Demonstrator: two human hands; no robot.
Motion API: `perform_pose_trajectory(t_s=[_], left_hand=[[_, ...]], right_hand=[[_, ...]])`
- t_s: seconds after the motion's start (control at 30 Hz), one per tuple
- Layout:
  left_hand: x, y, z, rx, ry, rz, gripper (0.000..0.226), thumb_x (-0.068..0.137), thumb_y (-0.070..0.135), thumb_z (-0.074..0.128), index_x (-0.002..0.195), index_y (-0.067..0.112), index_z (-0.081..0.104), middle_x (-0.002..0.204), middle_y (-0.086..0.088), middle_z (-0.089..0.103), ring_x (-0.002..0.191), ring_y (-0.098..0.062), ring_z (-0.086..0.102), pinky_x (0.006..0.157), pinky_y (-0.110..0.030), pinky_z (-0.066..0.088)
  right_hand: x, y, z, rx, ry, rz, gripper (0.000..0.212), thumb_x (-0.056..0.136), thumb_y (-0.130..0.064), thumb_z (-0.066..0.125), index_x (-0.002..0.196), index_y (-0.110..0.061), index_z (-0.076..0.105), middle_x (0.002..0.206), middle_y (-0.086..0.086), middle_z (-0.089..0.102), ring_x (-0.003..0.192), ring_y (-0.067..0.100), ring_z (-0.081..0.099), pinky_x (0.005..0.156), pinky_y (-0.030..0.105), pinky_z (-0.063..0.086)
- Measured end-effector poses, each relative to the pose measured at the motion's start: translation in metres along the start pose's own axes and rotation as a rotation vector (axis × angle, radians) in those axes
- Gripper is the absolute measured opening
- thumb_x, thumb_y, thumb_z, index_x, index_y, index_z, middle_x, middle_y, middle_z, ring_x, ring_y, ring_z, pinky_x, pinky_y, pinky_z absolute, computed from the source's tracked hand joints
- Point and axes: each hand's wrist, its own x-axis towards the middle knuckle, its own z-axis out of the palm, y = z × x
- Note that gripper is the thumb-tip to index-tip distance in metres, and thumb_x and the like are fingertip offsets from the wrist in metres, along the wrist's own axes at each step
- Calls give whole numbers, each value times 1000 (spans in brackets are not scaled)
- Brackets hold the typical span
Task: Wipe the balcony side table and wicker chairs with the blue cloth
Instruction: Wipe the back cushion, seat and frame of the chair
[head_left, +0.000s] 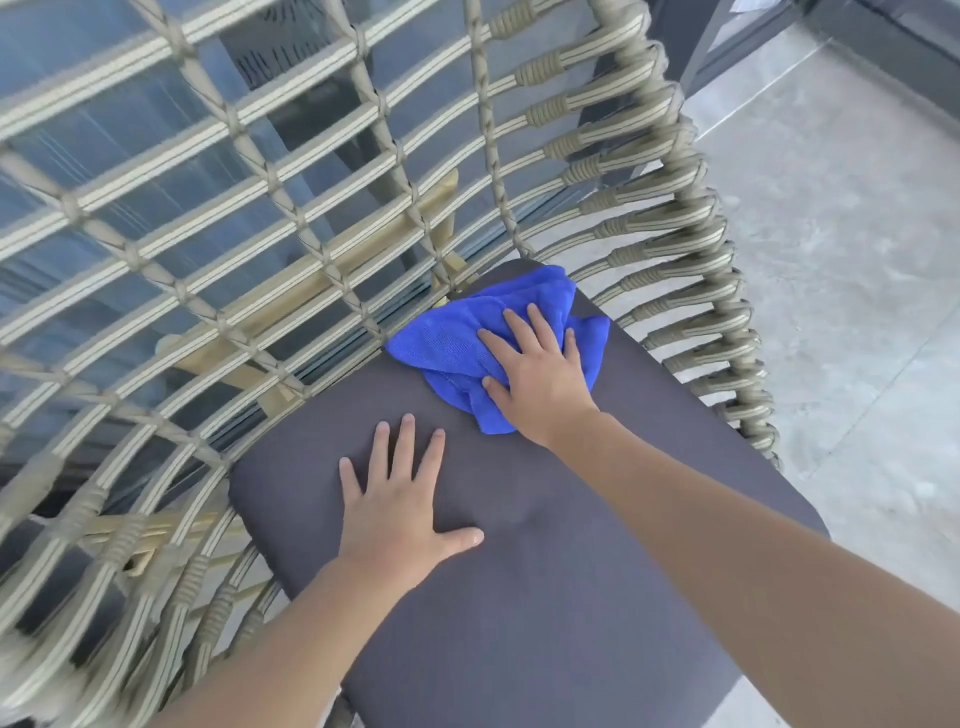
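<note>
Balcony, pale tiled floor (841, 260), glass railing behind a wicker chair (311, 208) with a dark seat cushion (545, 597). Head view: blue cloth (467, 338) bunched at the cushion's far edge near the far right corner, long axis running roughly from the backrest toward the near right. Right hand (540, 374) flat on it, grip spread, pressing, not pinching. Left hand (400, 514) splayed on mid-cushion, steadying. Best done with even pressure, overlapping strokes toward the near edge, cushion kept braced
</note>
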Motion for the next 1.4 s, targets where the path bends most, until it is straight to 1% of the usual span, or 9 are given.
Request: perform_pose_trajectory(t_s=[0.27,0.43,0.67,0.87,0.97,1.07,1.23,1.3,1.4], left_hand=[[5,8,-9,116,-143,-32,123,81,89,46,161,26,-23,166,-8,-34,154,-35,-27,122,-68,7],[4,11,-10,153,-173,-24,123,82,90,43,160,25,-26,165,-10,-35,154,-37,-26,122,-69,9],[4,6,-8,163,-188,-3,122,81,92,38,158,26,-29,164,-8,-38,154,-36,-28,123,-67,7],[-3,-7,-9,143,-140,74,121,80,88,46,161,29,-22,167,-3,-33,156,-29,-25,126,-58,9],[-7,-20,-13,129,-79,74,121,79,87,50,163,30,-16,169,-6,-25,158,-26,-18,128,-51,12],[-2,-40,-21,86,-40,-65,125,74,92,49,162,30,-15,171,-12,-17,159,-33,-12,127,-52,13],[2,-77,-24,-6,-75,-130,121,80,89,47,162,29,-18,172,-10,-14,159,-30,-10,127,-53,12],[3,-83,-21,-2,-112,-109,121,81,86,50,160,29,-22,171,-10,-20,158,-29,-14,128,-53,7],[11,-85,-26,-33,-157,-114,128,78,82,59,160,28,-23,170,-11,-22,158,-29,-17,127,-54,5]], right_hand=[[-92,34,19,62,26,56,61,104,-46,47,162,-34,29,172,-1,12,160,29,-2,125,62,7],[-161,63,36,101,131,124,61,99,-50,39,155,-28,45,166,3,33,157,30,18,124,59,19],[-258,94,56,155,215,233,52,102,-43,39,147,-22,56,162,-1,41,155,25,27,116,56,36],[-321,104,58,233,212,292,48,103,-38,40,143,-23,60,160,-9,43,153,20,32,111,51,44],[-339,104,48,305,274,341,45,99,-34,42,137,-24,64,153,-25,42,146,12,39,104,50,51],[-317,92,19,374,363,335,45,95,-33,42,133,-24,66,148,-32,44,135,6,45,102,31,45],[-217,54,-18,427,408,171,41,96,-19,54,136,-18,65,146,-7,54,134,21,50,108,10,28],[-160,30,-26,444,408,84,41,98,-12,59,138,-20,63,148,-5,53,135,20,48,108,9,25],[-78,-11,-34,437,372,-37,44,98,-10,62,140,-21,61,150,-1,53,136,23,45,108,22,31]])
